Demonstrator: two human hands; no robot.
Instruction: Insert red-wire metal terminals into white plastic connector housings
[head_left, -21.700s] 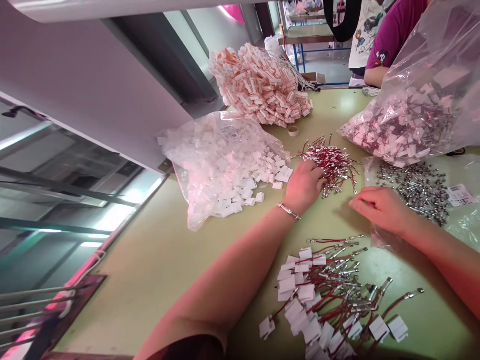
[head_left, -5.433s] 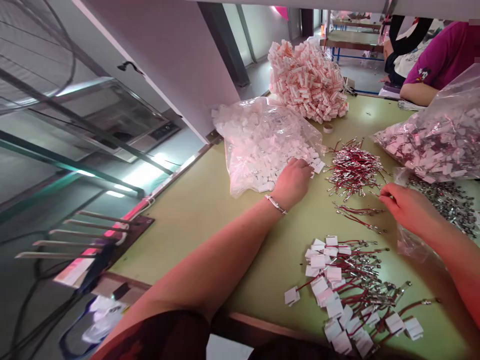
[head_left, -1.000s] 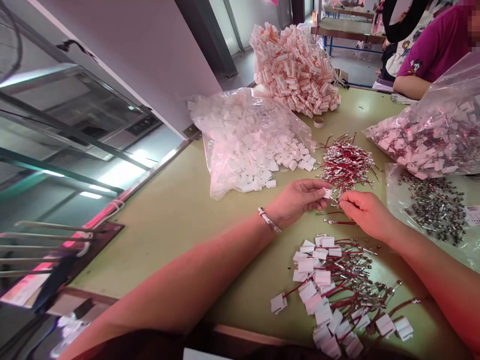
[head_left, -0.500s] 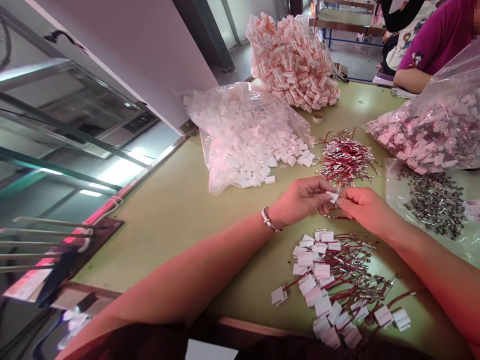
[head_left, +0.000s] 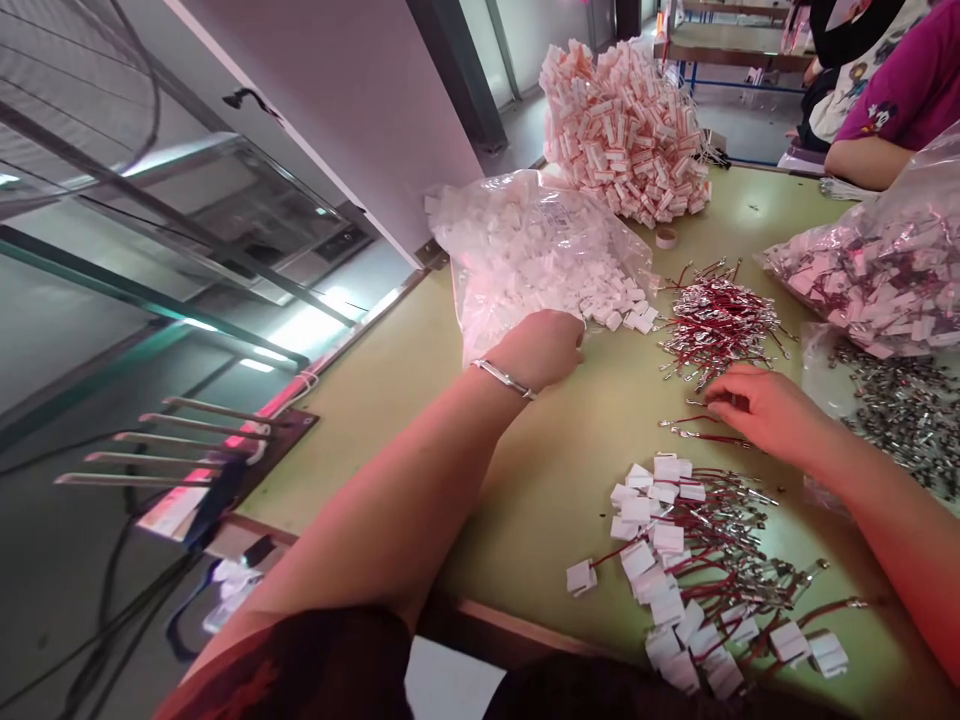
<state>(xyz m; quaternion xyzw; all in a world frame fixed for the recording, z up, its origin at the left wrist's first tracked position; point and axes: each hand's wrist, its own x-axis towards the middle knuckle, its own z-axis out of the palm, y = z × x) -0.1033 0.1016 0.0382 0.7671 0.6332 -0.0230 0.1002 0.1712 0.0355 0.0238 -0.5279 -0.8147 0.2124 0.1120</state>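
Observation:
My left hand [head_left: 546,345] reaches down at the front edge of a clear plastic bag [head_left: 517,225] of white connector housings. Its fingers curl under and are hidden by the back of the hand. Over the table at right, my right hand [head_left: 757,405] has its thumb and forefinger pinched on a short red wire [head_left: 696,402], whose metal terminal pokes out leftward. Loose red wires [head_left: 709,437] lie just below these fingertips. Behind them is a pile of red wires with metal terminals [head_left: 716,320]. Nearer me lie several white housings with red wires fitted [head_left: 667,540].
A heap of orange-and-white connectors [head_left: 630,140] stands at the back beside a tape roll [head_left: 666,237]. On the right are a bag of housings [head_left: 885,270] and small metal parts [head_left: 907,420]. Metal rods [head_left: 202,420] jut from the left edge. A person in a purple sleeve [head_left: 896,80] sits across.
My hands were together at a white housing and have parted. The left moved left to the bag; the right stays near the red wires. The view has shifted slightly left.

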